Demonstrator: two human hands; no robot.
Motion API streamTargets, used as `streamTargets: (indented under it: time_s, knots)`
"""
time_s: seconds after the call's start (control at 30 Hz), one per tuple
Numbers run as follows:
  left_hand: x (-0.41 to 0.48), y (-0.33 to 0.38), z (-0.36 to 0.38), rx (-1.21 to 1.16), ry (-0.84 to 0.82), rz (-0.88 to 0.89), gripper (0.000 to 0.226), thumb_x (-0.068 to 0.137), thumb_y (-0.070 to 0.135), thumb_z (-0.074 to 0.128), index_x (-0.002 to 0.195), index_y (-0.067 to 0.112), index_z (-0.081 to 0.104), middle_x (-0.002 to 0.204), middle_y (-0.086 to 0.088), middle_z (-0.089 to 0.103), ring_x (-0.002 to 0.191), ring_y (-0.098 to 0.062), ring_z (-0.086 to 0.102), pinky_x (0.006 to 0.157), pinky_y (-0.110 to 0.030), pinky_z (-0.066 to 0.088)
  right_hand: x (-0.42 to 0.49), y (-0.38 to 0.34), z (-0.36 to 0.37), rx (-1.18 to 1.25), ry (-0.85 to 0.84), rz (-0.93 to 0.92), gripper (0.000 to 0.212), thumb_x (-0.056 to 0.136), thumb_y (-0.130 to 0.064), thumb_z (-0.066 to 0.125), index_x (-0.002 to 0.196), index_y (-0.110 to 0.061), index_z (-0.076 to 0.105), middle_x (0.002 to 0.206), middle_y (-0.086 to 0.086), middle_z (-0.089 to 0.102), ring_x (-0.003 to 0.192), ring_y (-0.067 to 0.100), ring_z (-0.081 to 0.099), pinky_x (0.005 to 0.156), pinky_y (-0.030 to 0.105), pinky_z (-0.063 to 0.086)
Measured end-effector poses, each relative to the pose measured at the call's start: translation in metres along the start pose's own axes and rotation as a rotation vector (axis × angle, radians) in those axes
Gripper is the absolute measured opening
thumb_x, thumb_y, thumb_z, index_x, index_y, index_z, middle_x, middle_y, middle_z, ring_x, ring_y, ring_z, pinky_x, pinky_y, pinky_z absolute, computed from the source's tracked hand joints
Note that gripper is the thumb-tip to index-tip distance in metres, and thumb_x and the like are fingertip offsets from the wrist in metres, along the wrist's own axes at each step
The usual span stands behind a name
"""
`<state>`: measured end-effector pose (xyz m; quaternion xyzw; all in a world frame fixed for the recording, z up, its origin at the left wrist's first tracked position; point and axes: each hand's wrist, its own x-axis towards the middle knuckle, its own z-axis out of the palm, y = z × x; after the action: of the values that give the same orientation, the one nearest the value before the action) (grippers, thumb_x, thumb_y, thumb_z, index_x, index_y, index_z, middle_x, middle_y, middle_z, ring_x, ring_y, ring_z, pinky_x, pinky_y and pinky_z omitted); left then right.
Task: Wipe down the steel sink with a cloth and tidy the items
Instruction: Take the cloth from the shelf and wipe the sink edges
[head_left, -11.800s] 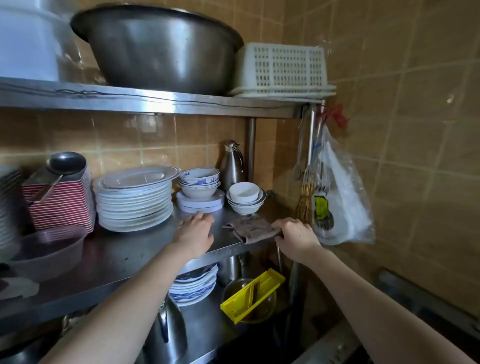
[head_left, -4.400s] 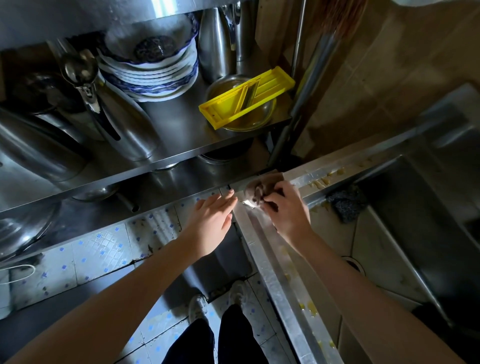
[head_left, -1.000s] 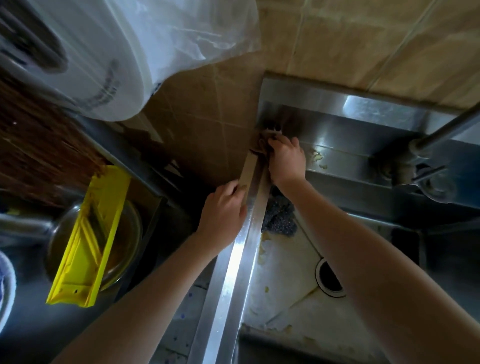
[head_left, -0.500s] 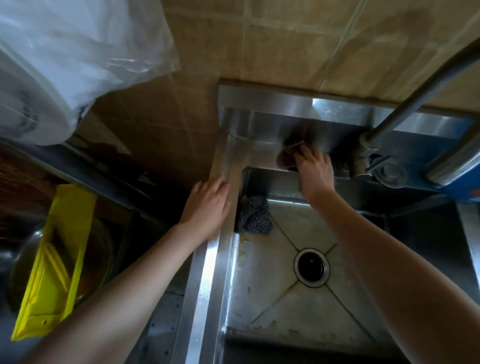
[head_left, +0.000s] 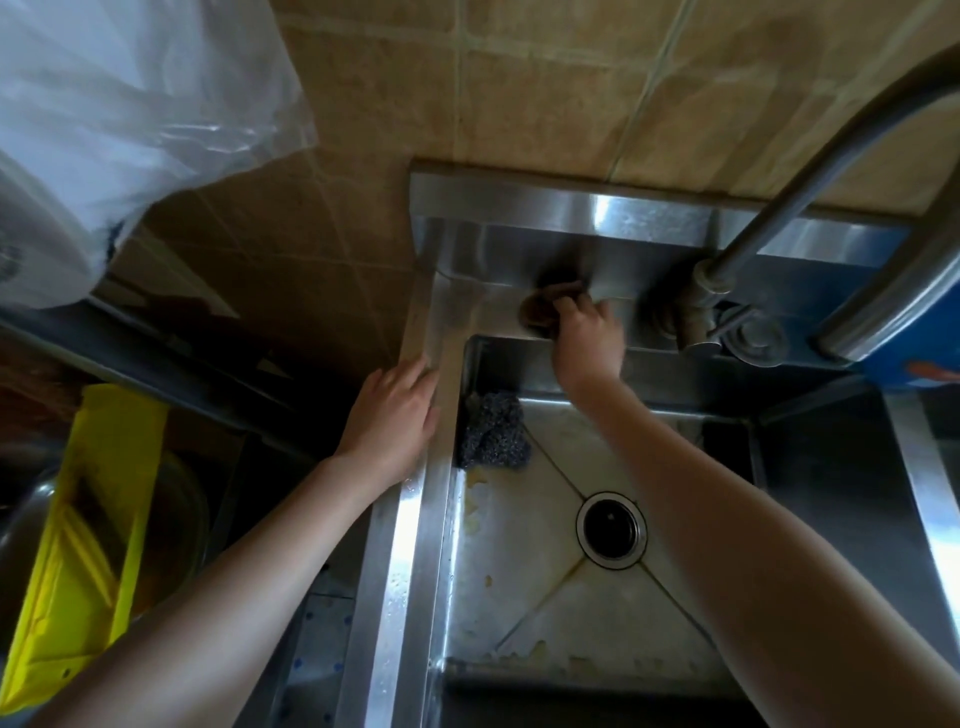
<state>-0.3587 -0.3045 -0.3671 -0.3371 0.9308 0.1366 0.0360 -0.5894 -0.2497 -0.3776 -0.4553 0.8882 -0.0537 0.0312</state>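
The steel sink (head_left: 395, 545) fills the middle, seen from above, with a round drain (head_left: 611, 529) in its stained floor. My right hand (head_left: 587, 338) grips a bunched brown cloth (head_left: 540, 312) and presses it on the back ledge, left of the tap base. My left hand (head_left: 389, 415) rests flat, fingers straight, on the sink's left rim. A dark steel-wool scrubber (head_left: 491, 431) lies in the basin's back left corner.
A curved steel tap (head_left: 769, 218) rises at the back right. A blue container (head_left: 914, 364) stands beside it. On a lower shelf to the left lies a yellow slicer (head_left: 78, 545). A clear plastic bag (head_left: 114, 114) hangs at the upper left. Tiled wall behind.
My right hand has carried the cloth from the sink's back left corner rightward along the back ledge toward the tap. My left hand stays on the left rim.
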Motion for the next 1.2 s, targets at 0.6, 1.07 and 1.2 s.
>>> streamTargets:
  time_s: [0.6, 1.07, 1.2]
  knots:
    - [0.001, 0.001, 0.003, -0.039, 0.021, -0.002, 0.040, 0.094, 0.021, 0.048, 0.132, 0.008, 0.048, 0.146, -0.012, 0.039, 0.133, -0.028, 0.038, 0.107, -0.041, 0.032, 0.001, 0.047, -0.005, -0.280, -0.021, 0.140, 0.034, 0.083, -0.005, 0.057, 0.116, -0.003, 0.054, 0.121, 0.022, 0.054, 0.109, 0.037, 0.047, 0.088, 0.041, 0.040]
    - [0.001, 0.002, 0.005, -0.064, 0.053, -0.002, 0.036, 0.090, 0.017, 0.053, 0.125, 0.006, 0.055, 0.140, -0.014, 0.046, 0.128, -0.031, 0.043, 0.105, -0.042, 0.035, 0.010, -0.033, 0.012, -0.168, -0.004, -0.070, 0.037, 0.084, -0.017, 0.060, 0.119, -0.010, 0.052, 0.118, 0.014, 0.060, 0.111, 0.031, 0.048, 0.087, 0.037, 0.039]
    - [0.001, 0.003, 0.003, -0.054, 0.047, -0.005, 0.038, 0.089, 0.015, 0.055, 0.125, 0.004, 0.054, 0.139, -0.014, 0.047, 0.125, -0.033, 0.046, 0.102, -0.044, 0.038, 0.008, 0.004, 0.003, -0.281, -0.070, -0.046, 0.053, 0.079, -0.025, 0.069, 0.126, -0.012, 0.048, 0.124, 0.012, 0.056, 0.116, 0.029, 0.046, 0.089, 0.038, 0.039]
